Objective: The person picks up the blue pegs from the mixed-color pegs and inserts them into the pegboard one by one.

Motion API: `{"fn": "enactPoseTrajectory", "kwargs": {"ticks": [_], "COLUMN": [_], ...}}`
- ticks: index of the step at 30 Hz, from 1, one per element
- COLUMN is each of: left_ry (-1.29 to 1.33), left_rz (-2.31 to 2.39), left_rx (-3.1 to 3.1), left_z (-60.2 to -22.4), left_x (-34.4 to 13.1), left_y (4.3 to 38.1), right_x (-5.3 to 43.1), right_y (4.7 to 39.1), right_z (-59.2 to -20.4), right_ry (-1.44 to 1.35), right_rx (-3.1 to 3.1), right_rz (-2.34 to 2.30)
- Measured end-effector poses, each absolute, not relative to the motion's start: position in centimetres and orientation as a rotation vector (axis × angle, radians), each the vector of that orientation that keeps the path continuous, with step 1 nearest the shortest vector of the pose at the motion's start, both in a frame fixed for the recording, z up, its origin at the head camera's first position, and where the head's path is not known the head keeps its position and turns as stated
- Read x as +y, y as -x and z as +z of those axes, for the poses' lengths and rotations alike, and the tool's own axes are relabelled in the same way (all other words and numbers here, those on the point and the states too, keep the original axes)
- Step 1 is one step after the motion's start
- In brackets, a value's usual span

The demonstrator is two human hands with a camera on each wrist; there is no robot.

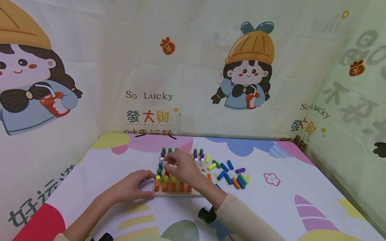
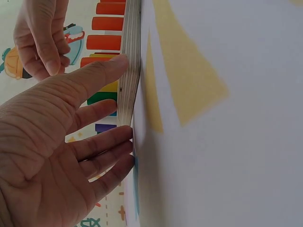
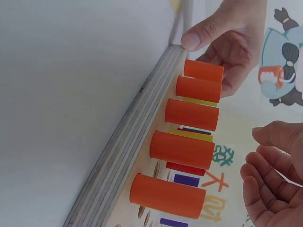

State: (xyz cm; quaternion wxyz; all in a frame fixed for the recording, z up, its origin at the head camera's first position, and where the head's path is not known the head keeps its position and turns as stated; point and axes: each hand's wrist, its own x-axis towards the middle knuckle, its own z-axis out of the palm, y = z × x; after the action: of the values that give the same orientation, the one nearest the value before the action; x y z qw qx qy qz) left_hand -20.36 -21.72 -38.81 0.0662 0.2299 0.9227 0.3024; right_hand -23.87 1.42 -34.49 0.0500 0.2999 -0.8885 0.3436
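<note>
The right hand (image 1: 182, 169) and its forearm hide the middle of a pale, layered-wood peg board (image 1: 181, 194) and its right front corner; how many pegs stand there cannot be told. The board lies flat on a white tabletop with pastel prints (image 1: 274, 204). The right hand is over it, fingers half-bent, a gap showing between thumb and fingertips in the right wrist view. The left hand (image 1: 132, 185) spreads thumb and fingers wide, touching the board's left front corner. Smooth, matte orange cylindrical pegs (image 1: 173, 187) stand along the front edge, with short yellow cylindrical pegs (image 1: 166, 179) behind, partly covered. Round holes show between pegs in the right wrist view. Loose blue cylindrical pegs (image 1: 224, 167) lie among other colours right of the board. The cream cloth sleeve (image 1: 241, 214) partly covers a black, rounded object (image 1: 207, 215), hard to identify.
</note>
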Motion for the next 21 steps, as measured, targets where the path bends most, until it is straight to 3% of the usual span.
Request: {"fn": "enactPoseTrajectory", "kwargs": {"ticks": [21], "left_ry": [-0.611], "left_rz": [0.890], "left_rx": [2.792], "left_z": [-38.9], "left_x": [-21.4], "left_y": [20.4], "right_x": [4.0], "right_y": [21.5], "right_z": [-34.6], "right_ry": [-1.000], "right_rx": [-2.641], "right_rz": [0.879]}}
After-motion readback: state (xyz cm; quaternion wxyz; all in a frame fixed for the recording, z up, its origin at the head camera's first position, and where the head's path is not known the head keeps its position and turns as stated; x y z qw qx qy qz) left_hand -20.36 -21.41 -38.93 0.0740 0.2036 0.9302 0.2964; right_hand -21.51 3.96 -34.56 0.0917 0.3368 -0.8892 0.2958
